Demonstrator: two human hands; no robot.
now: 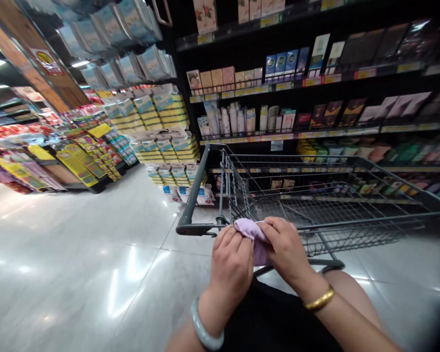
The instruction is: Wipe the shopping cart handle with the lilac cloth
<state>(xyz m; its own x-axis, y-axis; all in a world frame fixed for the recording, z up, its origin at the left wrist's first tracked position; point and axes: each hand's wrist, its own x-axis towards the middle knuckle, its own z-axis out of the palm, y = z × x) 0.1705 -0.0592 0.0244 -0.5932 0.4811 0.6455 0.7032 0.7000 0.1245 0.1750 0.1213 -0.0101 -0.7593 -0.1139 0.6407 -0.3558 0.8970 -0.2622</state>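
Between my two hands is a bunched light-purple cloth (261,252), its upper fold showing above my fingers and a flap hanging below. My left hand (231,256), with a pale bangle on its wrist, is closed on the cloth's left part. On the right side my right hand (285,249), with a gold bangle on its wrist, grips the cloth with thumb and fingers. Just beyond both hands stands a grey wire shopping cart (194,190), its near side rail right behind the cloth. Whether my fingers touch that rail I cannot tell.
Shelves (249,91) of boxed and bottled goods run behind the cart. Yellow-and-blue packets (168,110) hang at the shelf end. Farther left are bins of colourful packaged goods (82,159) and a wooden pillar (40,54). The shiny tiled floor (77,264) spreads to the left.
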